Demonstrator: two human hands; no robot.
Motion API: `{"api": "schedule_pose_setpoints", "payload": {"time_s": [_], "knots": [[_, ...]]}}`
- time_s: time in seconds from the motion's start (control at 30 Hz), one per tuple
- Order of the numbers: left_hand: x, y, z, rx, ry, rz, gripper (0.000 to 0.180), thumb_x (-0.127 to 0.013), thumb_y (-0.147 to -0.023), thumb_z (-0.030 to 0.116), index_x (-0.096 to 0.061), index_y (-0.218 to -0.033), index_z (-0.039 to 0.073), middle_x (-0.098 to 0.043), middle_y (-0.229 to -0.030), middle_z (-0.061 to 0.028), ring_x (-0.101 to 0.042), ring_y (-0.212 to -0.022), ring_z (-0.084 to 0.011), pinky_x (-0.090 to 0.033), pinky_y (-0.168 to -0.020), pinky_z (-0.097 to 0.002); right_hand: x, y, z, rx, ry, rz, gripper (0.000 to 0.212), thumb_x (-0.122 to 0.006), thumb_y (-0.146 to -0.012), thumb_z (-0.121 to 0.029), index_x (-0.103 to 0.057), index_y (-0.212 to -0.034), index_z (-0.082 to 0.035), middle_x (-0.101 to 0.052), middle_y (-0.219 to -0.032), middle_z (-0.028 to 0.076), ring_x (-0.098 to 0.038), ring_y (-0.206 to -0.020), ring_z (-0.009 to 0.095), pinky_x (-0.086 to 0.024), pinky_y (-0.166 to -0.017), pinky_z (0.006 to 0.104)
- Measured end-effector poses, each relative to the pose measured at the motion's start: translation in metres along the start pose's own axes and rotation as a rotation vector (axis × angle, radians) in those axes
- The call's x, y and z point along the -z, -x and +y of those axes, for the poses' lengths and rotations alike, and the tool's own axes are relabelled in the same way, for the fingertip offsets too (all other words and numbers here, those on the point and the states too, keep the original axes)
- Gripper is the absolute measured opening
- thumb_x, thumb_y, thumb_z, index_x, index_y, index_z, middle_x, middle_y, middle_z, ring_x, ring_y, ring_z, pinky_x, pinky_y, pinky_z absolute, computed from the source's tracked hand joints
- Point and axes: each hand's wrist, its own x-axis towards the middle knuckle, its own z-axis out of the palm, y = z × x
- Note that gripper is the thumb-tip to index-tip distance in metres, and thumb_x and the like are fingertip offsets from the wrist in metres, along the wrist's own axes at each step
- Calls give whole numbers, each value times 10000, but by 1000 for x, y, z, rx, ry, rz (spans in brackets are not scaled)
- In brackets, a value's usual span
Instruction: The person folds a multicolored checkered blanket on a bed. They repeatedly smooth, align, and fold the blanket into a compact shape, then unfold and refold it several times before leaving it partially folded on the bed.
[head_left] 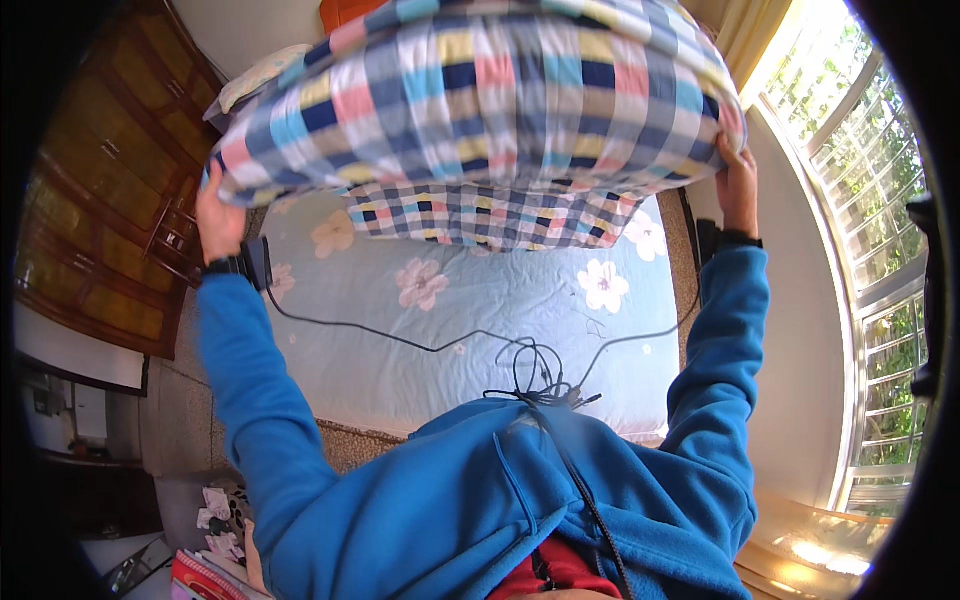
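Note:
A plaid quilt (480, 110) in blue, white, pink and yellow checks is stretched between my raised arms above the bed. My left hand (220, 215) grips its near left corner, and my right hand (737, 180) is closed on the near right corner. Below the lifted part, more of the same checked cloth hangs down to the bed. The mattress (450, 340) has a light blue sheet with pale flowers. Both wrists wear black bands with cables attached.
Black cables (535, 370) run from my wrists to a tangle before my chest. A wooden wardrobe (110, 180) stands at left, with a patterned pillow (262, 75) near the far left. A barred window (870, 250) is at right. Books (200, 575) lie at the lower left.

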Motion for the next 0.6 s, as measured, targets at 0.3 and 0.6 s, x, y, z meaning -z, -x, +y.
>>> {"api": "schedule_pose_setpoints", "payload": {"time_s": [0.3,0.6], "knots": [[226,253,-201,863,-671,-37,214,-671,-835,126,-658,-995,-15,-671,-853,-68,-617,-758,-149,-486,-687,-320,108,254,246,-808,612,-132,201,-787,-791,-188,-693,-884,-37,-669,-810,6,-594,-735,124,-464,-690,255],[254,377,-315,1231,-657,163,502,-741,-695,205,-634,-1139,-1,-576,-1265,-122,-472,-1209,-249,-356,-1014,-389,105,401,291,-1185,766,-184,192,-767,-730,-142,-649,-853,-53,-663,-813,38,-619,-717,174,-533,-613,346]]}}
